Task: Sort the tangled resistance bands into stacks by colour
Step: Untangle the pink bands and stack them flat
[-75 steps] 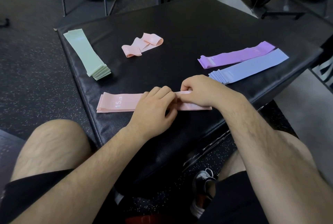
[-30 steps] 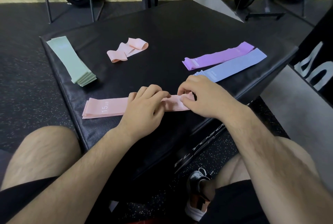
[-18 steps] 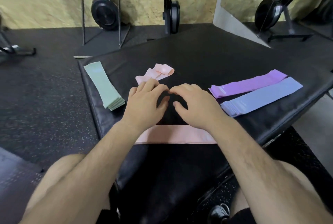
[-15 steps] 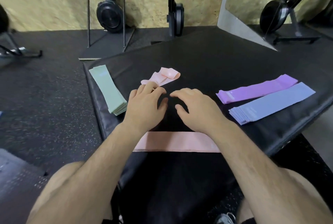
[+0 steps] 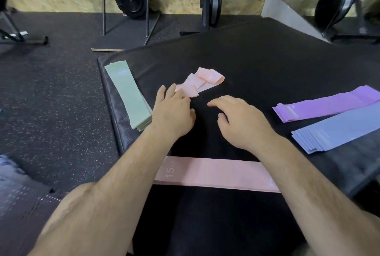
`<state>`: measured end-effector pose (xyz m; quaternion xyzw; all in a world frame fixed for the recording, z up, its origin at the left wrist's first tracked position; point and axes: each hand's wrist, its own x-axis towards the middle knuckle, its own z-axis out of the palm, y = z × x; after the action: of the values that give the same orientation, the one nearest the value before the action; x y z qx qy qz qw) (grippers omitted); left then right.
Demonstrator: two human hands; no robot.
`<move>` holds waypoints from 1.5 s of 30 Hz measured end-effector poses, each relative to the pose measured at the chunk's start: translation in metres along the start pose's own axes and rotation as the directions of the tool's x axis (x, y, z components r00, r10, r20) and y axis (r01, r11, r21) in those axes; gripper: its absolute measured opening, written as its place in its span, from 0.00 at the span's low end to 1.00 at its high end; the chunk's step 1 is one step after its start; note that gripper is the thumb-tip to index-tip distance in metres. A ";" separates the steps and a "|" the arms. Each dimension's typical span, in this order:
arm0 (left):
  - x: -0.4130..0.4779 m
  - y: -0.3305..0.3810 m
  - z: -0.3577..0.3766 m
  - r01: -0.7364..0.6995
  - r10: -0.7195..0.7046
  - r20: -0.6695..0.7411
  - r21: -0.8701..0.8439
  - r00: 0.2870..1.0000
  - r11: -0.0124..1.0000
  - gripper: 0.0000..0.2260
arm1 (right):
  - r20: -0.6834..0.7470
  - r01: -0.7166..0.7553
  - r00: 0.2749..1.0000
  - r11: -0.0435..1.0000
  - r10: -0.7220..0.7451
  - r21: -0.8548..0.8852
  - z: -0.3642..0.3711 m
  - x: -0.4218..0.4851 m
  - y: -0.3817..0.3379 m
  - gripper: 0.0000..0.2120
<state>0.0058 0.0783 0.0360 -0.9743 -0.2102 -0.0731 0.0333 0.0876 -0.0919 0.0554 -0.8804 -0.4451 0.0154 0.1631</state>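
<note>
the last crumpled pink bands (image 5: 202,82) lie twisted in the middle of the black mat (image 5: 267,60), and they look like the only ones left to sort. four stacks are already laid flat: green (image 5: 129,95) at the left edge, purple (image 5: 329,105) and blue (image 5: 339,130) side by side on the right, and the pink stack (image 5: 216,173) nearest the person, partly under both forearms. the left hand (image 5: 172,111) reaches forward with its fingers stretched out, the tips touching the near end of the crumpled bands, with no grip on them that i can see. the right hand (image 5: 242,122) is just beside it, right of the tangle and a little short of it, fingers loosely bent and holding nothing. what remains, by my judgement, is to untwist these and lay them on the pink stack.
</note>
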 end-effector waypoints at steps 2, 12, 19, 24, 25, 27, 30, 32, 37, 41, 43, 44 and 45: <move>0.002 0.001 0.002 0.011 -0.011 -0.017 -0.005 1.000 1.000 0.18 | 0.007 -0.006 1.000 1.000 0.006 0.001 0.000 -0.001 0.001 0.21; -0.023 0.009 -0.005 -0.226 0.178 -0.192 -0.269 0.965 0.936 0.16 | -0.025 -0.071 0.997 0.985 0.076 0.155 0.004 -0.008 0.004 0.18; -0.046 0.014 -0.009 -0.425 0.324 -0.311 -0.350 0.894 0.835 0.17 | -0.074 -0.117 0.981 0.846 0.181 0.520 0.002 -0.012 -0.006 0.13; -0.057 0.017 -0.012 -0.483 0.340 -0.364 -0.447 0.867 0.753 0.15 | -0.169 -0.117 0.934 0.717 0.314 0.687 -0.001 -0.015 -0.012 0.08; -0.058 0.017 -0.014 -0.469 0.301 -0.380 -0.505 0.875 0.725 0.14 | -0.181 -0.118 0.926 0.710 0.332 0.694 -0.003 -0.015 -0.011 0.08; -0.061 0.018 -0.020 -0.410 0.204 -0.375 -0.625 0.904 0.665 0.13 | -0.139 -0.129 0.932 0.663 0.336 0.738 -0.006 -0.016 -0.008 0.09; -0.061 0.019 -0.026 -0.305 0.126 -0.290 -0.733 0.949 0.608 0.14 | -0.005 -0.166 0.955 0.549 0.296 0.819 -0.005 -0.020 -0.010 0.09; -0.058 0.018 -0.026 -0.235 0.103 -0.218 -0.763 0.971 0.602 0.15 | 0.042 -0.201 0.951 0.505 0.308 0.839 -0.003 -0.019 -0.012 0.07; -0.050 0.018 -0.022 -0.048 0.024 -0.041 -0.806 0.999 0.590 0.16 | 0.119 -0.274 0.943 0.522 0.310 0.808 -0.005 -0.018 -0.010 0.14; -0.046 0.015 -0.016 -0.005 0.064 0.060 -0.684 0.996 0.730 0.15 | 0.158 -0.277 0.960 0.721 0.230 0.635 -0.002 -0.021 -0.010 0.16; -0.045 0.015 -0.015 0.021 0.061 0.102 -0.656 0.993 0.755 0.17 | 0.174 -0.280 0.960 0.779 0.220 0.561 0.000 -0.022 -0.009 0.16; -0.045 0.015 -0.015 0.043 0.054 0.126 -0.659 0.991 0.751 0.18 | 0.180 -0.282 0.959 0.796 0.218 0.536 0.000 -0.021 -0.008 0.15; -0.045 0.016 -0.015 0.066 0.045 0.147 -0.668 0.988 0.742 0.17 | 0.184 -0.285 0.958 0.806 0.220 0.520 0.000 -0.021 -0.007 0.15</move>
<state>-0.0304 0.0444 0.0432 -0.9225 -0.1774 -0.0686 -0.3358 0.0696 -0.1042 0.0554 -0.8473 -0.3101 0.2123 0.3753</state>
